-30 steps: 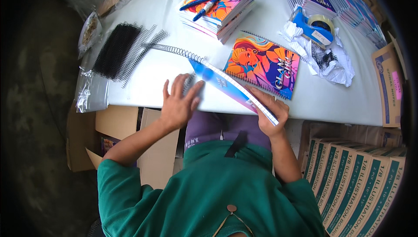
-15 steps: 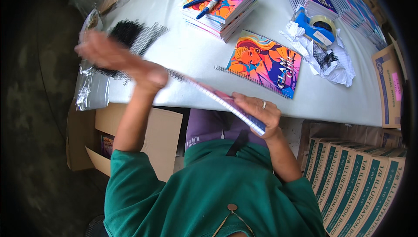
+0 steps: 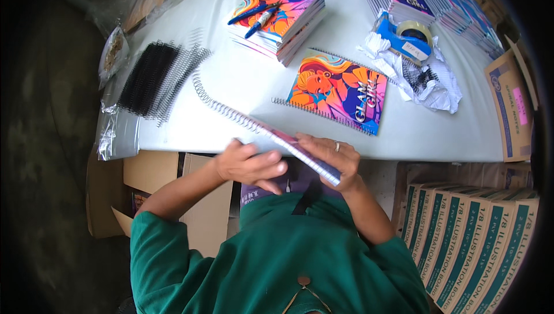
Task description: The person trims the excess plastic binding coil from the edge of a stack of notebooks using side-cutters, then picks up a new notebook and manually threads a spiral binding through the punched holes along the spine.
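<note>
A notebook (image 3: 307, 159) is tilted edge-on over the table's near edge, pinched in my right hand (image 3: 340, 155). Along its holed edge runs a spiral coil (image 3: 231, 115), whose loose end sticks out past the notebook toward the upper left. My left hand (image 3: 248, 164) is just below the coiled edge, slightly blurred, its fingers apart and holding nothing; whether the fingertips touch the pages I cannot tell. Beyond the held notebook lies another notebook (image 3: 340, 92) with a colourful illustrated cover and coils along two opposite edges.
Black spiral coils (image 3: 153, 80) are heaped at the left beside clear plastic (image 3: 118, 132). Two pens (image 3: 259, 19) lie on a notebook stack (image 3: 288, 31). A blue tape dispenser (image 3: 407, 40) sits on crumpled paper (image 3: 441, 92). Cartons (image 3: 467, 239) stand below right; an open box (image 3: 150, 169), below left.
My left hand has come down and right from near the coil pile to beneath the held notebook's coiled edge. My right hand keeps its grip. The view has shifted slightly.
</note>
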Available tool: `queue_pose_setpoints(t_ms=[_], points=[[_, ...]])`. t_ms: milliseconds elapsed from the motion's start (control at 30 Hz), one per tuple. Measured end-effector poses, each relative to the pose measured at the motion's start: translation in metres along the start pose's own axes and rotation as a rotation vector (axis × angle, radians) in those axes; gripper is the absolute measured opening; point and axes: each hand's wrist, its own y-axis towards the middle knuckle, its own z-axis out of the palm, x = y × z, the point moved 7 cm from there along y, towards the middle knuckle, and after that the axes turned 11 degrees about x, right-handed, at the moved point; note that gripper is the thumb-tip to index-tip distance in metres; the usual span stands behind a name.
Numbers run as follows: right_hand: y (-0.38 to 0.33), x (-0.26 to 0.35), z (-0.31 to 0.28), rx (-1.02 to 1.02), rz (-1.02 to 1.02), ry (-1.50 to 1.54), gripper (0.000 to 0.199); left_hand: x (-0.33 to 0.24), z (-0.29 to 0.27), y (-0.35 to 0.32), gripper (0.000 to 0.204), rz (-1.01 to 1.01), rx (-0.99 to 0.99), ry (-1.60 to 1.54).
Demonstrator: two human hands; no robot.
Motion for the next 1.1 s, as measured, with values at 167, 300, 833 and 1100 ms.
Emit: queue_pose_setpoints(t_ms=[167, 300, 833, 1100], points=[[0.004, 0.008, 0.011, 0.031, -0.047, 0.004, 0.030, 0.033, 0.001, -0.001, 0.095, -0.373, -0.177, 0.218], [0.004, -0.001, 0.003, -0.022, -0.021, -0.037, 0.030, 0.008, 0.003, -0.002, 0.103, -0.103, -0.060, -0.048], [0.011, -0.003, 0.018, -0.030, -0.027, 0.034, 0.039, 0.003, 0.008, -0.001, 0.098, -0.389, -0.249, -0.100], [0.013, -0.006, 0.027, -0.074, 0.050, 0.023, 0.040, 0.013, 0.020, 0.024, 0.074, -0.512, -0.227, -0.005]])
